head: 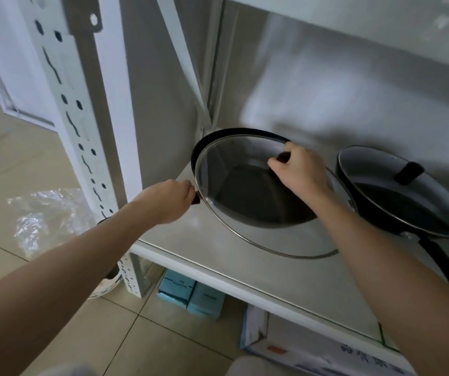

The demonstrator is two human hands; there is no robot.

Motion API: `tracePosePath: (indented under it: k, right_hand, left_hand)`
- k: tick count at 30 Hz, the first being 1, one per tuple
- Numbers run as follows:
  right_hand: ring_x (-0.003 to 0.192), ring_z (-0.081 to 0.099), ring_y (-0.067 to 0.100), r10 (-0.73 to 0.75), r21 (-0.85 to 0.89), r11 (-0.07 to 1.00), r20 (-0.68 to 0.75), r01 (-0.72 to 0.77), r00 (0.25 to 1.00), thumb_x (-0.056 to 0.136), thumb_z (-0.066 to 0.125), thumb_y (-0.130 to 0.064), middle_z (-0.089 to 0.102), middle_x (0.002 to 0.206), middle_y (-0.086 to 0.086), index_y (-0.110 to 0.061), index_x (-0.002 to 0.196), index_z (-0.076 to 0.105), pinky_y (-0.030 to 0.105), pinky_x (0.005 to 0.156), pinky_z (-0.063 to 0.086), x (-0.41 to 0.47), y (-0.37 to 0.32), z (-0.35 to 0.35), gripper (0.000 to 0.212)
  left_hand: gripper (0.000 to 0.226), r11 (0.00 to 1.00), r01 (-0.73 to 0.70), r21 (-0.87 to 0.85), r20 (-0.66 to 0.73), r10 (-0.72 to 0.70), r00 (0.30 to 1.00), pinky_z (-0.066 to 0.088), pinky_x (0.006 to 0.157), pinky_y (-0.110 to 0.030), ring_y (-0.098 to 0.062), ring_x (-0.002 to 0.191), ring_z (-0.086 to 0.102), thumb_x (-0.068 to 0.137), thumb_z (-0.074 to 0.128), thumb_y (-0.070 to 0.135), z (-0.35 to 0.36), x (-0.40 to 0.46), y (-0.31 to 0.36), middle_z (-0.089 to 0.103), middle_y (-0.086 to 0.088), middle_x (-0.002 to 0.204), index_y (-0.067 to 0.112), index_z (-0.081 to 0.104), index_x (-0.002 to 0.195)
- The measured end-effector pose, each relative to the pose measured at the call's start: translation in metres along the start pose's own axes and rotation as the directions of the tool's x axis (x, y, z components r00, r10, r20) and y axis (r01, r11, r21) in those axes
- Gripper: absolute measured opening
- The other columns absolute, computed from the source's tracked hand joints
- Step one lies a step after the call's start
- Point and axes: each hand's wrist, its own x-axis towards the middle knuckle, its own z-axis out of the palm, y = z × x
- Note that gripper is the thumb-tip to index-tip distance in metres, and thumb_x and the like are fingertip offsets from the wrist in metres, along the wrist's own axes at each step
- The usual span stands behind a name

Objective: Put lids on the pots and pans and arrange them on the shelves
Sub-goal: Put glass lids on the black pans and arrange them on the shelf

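The glass lid [258, 196], stiff and breakable, is best carried as the right hand [296, 169] grips its knob, while the left hand [166, 199] pinches the pan [212, 137] handle

Wok [250, 196] on shelf [218, 256], L of lidded pan [400, 196].

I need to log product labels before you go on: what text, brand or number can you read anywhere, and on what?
Nothing can be read.
Blue boxes under the shelf: dark print, too small and blurred.
White carton at lower right: large dark characters, blurred and cut off.
Glass lid and lidded pan: no marking shows.
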Motion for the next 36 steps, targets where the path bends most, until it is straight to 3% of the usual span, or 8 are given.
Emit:
tracePosePath:
  k: [4, 9, 14, 18, 24, 30, 36]
  right_hand:
    - [0.093, 0.062, 0.034, 0.013, -0.023, 1.000, -0.004, -0.013, 1.000, 0.083, 0.059, -0.036, 0.067, 0.090, 0.014, -0.010, 0.087, 0.060, 0.030, 0.069, 0.035, 0.007, -0.001, 0.008, 0.026]
    - [0.095, 0.062, 0.034, 0.017, -0.020, 1.000, 0.007, -0.017, 1.000, 0.084, 0.058, -0.035, 0.068, 0.096, 0.015, -0.009, 0.091, 0.061, 0.030, 0.070, 0.036, 0.015, -0.003, 0.017, 0.027]
    - [0.093, 0.061, 0.035, -0.008, -0.018, 1.000, 0.005, 0.008, 1.000, 0.084, 0.057, -0.033, 0.068, 0.095, 0.016, -0.007, 0.091, 0.060, 0.030, 0.069, 0.038, 0.027, -0.008, 0.023, 0.027]
    - [0.092, 0.061, 0.037, -0.022, -0.034, 0.999, 0.016, 0.023, 1.000, 0.085, 0.055, -0.032, 0.068, 0.095, 0.017, -0.007, 0.093, 0.060, 0.032, 0.071, 0.041, 0.035, -0.011, 0.031, 0.026]
    - [0.095, 0.062, 0.037, -0.074, -0.085, 0.994, -0.018, 0.072, 0.997, 0.090, 0.052, -0.032, 0.068, 0.099, 0.017, -0.005, 0.102, 0.059, 0.037, 0.080, 0.047, 0.042, -0.014, 0.038, 0.030]
    - [0.091, 0.064, 0.033, -0.155, -0.115, 0.982, -0.062, 0.147, 0.986, 0.092, 0.050, -0.032, 0.068, 0.095, 0.016, -0.005, 0.104, 0.058, 0.036, 0.078, 0.047, 0.040, -0.011, 0.041, 0.030]
    - [0.085, 0.062, 0.034, -0.188, -0.127, 0.975, -0.050, 0.180, 0.981, 0.091, 0.049, -0.029, 0.067, 0.087, 0.016, -0.004, 0.098, 0.057, 0.028, 0.068, 0.033, 0.045, -0.009, 0.046, 0.027]
  left_hand:
    - [0.030, 0.998, -0.037, 0.050, -0.008, 0.038, 0.999, 0.049, 0.075, -0.034, -0.030, 0.090, 0.061, 0.101, 0.028, 0.019, 0.004, -0.003, -0.006, 0.054, -0.011, 0.096, 0.002, 0.049, 0.114]
    - [0.026, 0.994, -0.022, 0.109, -0.007, 0.023, 1.000, 0.050, 0.073, -0.037, -0.025, 0.075, 0.051, 0.101, 0.028, 0.025, 0.005, 0.002, -0.009, 0.046, 0.000, 0.074, 0.009, 0.049, 0.100]
    - [0.020, 0.965, 0.042, 0.259, -0.021, -0.038, 0.999, 0.044, 0.063, -0.034, -0.028, 0.072, 0.048, 0.098, 0.035, 0.016, 0.010, 0.006, -0.005, 0.039, -0.002, 0.069, 0.005, 0.044, 0.113]
    - [0.024, 0.939, 0.036, 0.341, 0.002, -0.039, 0.999, 0.042, 0.062, -0.032, -0.026, 0.074, 0.045, 0.098, 0.035, 0.014, 0.012, 0.007, -0.001, 0.041, -0.004, 0.080, 0.003, 0.047, 0.115]
    - [0.025, 0.957, 0.067, 0.283, -0.015, -0.065, 0.998, 0.043, 0.063, -0.030, -0.023, 0.072, 0.047, 0.097, 0.040, 0.016, 0.018, 0.008, -0.004, 0.044, -0.004, 0.082, 0.003, 0.049, 0.117]
    - [0.024, 0.973, 0.084, 0.216, -0.009, -0.084, 0.996, 0.044, 0.066, -0.030, -0.022, 0.073, 0.049, 0.096, 0.043, 0.016, 0.019, 0.009, -0.005, 0.046, -0.004, 0.082, 0.005, 0.050, 0.116]
    - [0.026, 0.982, 0.078, 0.170, 0.008, -0.081, 0.997, 0.048, 0.072, -0.029, -0.021, 0.074, 0.049, 0.097, 0.045, 0.018, 0.019, 0.008, -0.004, 0.046, -0.004, 0.084, 0.005, 0.050, 0.118]
